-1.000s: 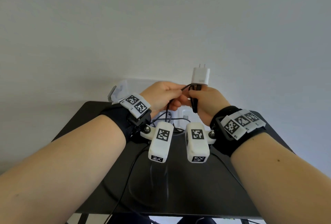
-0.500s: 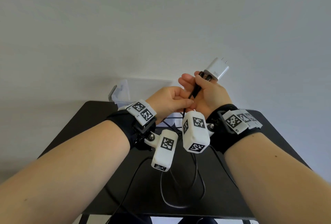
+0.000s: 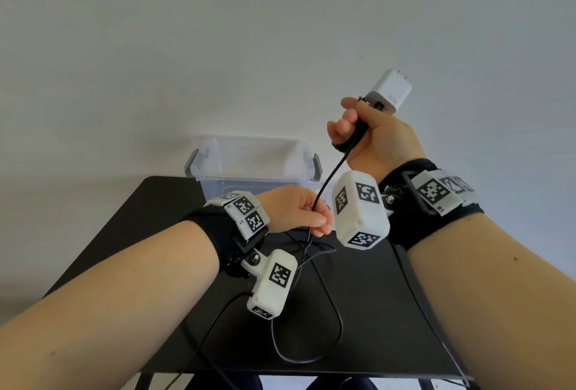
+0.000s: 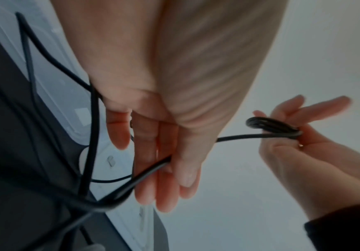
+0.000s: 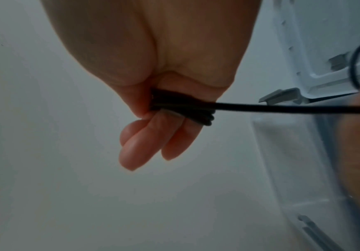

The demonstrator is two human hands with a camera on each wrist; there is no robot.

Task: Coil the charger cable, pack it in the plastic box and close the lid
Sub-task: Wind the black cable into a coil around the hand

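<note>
While slack is being fed through the left hand (image 3: 293,211), the charger cable (image 3: 327,180) is being kept clenched in the right hand (image 3: 371,140) so the wound loops cannot unwind.

head – above, looking down at hands (image 3: 371,137) | wrists – close along fingers | shared: cable (image 3: 327,183)

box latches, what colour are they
Grey, on a clear plastic box; the latches show best in the head view.

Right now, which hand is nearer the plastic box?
Left. The left hand sits low just in front of the plastic box, pinching the cable. The right hand is raised up and to its right, holding the coil and charger.
</note>
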